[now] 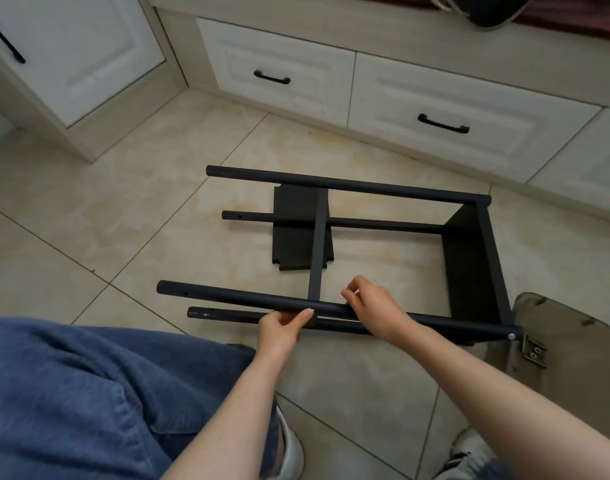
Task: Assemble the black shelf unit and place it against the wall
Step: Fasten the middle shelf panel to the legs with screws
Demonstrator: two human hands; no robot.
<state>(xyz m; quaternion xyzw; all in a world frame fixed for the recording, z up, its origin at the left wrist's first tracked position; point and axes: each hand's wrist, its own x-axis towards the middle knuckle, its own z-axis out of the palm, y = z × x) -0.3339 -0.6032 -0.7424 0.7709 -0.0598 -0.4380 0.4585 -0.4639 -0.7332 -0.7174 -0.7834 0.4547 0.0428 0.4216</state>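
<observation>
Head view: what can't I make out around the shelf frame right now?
All in the head view:
- Whether the right hand pinches anything: its own fingers hide it.
- Joint on the near pole: covered by the left hand.
- Lower pole, right stretch: behind the hands and near pole.
- Dark object: cut off by the top edge.

left hand (282, 329): fingers partly behind pole (227, 296) | right hand (372, 306): anything between fingers too small to tell

Your forearms (227, 410) are bare; blue jeans (71, 393) lie left of your left hand (279, 330), a white shoe (291, 452) below it, a dark-striped white shoe (469, 452) below your right hand (372, 306).
</observation>
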